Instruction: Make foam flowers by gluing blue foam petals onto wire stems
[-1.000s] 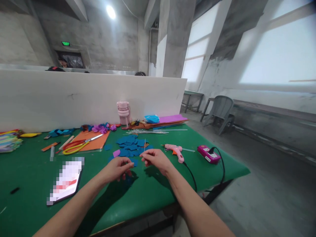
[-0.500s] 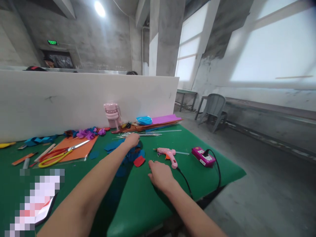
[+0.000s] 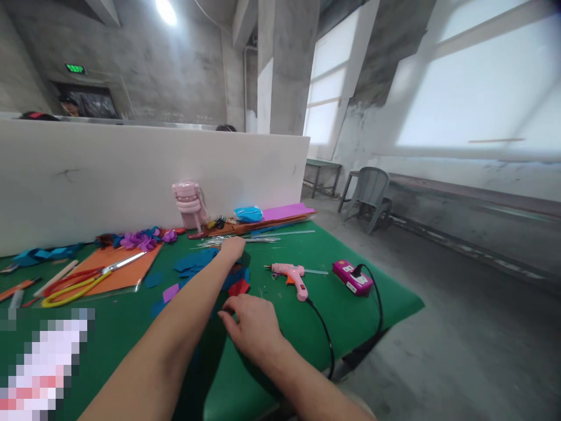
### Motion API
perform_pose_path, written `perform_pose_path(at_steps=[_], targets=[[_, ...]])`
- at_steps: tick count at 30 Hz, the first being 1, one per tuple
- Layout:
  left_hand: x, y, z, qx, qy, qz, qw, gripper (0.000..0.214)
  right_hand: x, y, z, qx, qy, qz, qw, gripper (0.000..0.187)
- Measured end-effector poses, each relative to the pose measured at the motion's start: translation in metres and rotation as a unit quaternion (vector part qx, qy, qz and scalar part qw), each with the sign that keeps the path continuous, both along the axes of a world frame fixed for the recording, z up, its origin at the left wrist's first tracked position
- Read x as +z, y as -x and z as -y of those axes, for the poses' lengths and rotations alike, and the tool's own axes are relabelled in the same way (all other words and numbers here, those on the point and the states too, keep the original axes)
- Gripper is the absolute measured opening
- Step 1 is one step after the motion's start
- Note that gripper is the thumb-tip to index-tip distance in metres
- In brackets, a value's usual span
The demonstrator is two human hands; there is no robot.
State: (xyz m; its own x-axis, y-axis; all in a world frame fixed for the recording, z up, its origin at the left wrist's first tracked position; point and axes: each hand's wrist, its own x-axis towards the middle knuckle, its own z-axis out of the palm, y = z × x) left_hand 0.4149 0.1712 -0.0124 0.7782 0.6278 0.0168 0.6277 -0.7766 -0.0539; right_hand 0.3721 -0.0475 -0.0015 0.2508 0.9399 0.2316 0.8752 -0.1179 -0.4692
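Note:
My left hand [image 3: 232, 249] reaches across the table to a bundle of thin silvery wires [image 3: 208, 241]; its fingertips are hidden behind the knuckles. Blue cut pieces [image 3: 193, 263] lie around and beneath that forearm, with a small purple piece [image 3: 170, 293] beside it. Nearer to me, my right hand [image 3: 254, 321] is low over the green tabletop, thumb and forefinger apart and nothing visible between them. Just beyond its fingers is a red piece [image 3: 239, 287]. To its right lies a pink glue gun [image 3: 291, 275] with a clear stick in its back.
Red-and-yellow scissors [image 3: 83, 280] rest on an orange sheet [image 3: 127, 280] at left. A pink bottle [image 3: 188, 204] stands by the white partition [image 3: 109, 175]. A purple power box [image 3: 352, 277] with a black cord sits near the right edge. A pixelated patch covers the lower left.
My right hand has moved left, toward the red piece and my left forearm. My left hand stays by the wires. The view has shifted slightly right, and a purple piece now shows.

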Motion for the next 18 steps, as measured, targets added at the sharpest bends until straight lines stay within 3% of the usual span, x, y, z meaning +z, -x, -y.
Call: perform_pose_path(at_steps=[3, 5, 7, 9, 10, 12, 14, 16, 18], targets=[[0.02, 0.013, 0.007, -0.003, 0.004, 0.04, 0.999, 0.021, -0.008, -0.004, -0.007, -0.009, -0.062, -0.128, 0.99, 0.017], [0.034, 0.032, 0.017, -0.007, 0.005, 0.079, 0.997, 0.017, -0.013, -0.012, -0.013, -0.018, -0.104, -0.254, 0.961, 0.017], [0.045, 0.058, 0.035, -0.013, 0.021, 0.11, 0.994, 0.017, -0.015, -0.019, -0.017, -0.035, -0.156, -0.392, 0.906, 0.021], [0.049, 0.088, 0.063, -0.031, 0.089, 0.131, 0.987, 0.013, -0.013, -0.021, -0.019, -0.054, -0.228, -0.494, 0.838, 0.039], [0.048, 0.104, 0.079, -0.042, 0.225, 0.183, 0.956, 0.011, -0.011, -0.02, -0.018, -0.053, -0.256, -0.526, 0.81, 0.048], [0.043, 0.131, 0.113, -0.044, 0.464, 0.241, 0.851, 0.008, -0.005, -0.011, -0.017, -0.02, -0.286, -0.577, 0.765, 0.055], [0.037, 0.152, 0.141, -0.018, 0.565, 0.274, 0.778, 0.009, 0.001, 0.004, -0.013, 0.021, -0.269, -0.617, 0.739, 0.047], [0.033, 0.169, 0.151, -0.011, 0.592, 0.27, 0.759, 0.012, 0.003, 0.019, -0.01, 0.042, -0.243, -0.639, 0.729, 0.037], [0.035, 0.186, 0.137, -0.031, 0.565, 0.225, 0.793, 0.019, 0.003, 0.031, -0.008, 0.043, -0.23, -0.661, 0.713, 0.03]])
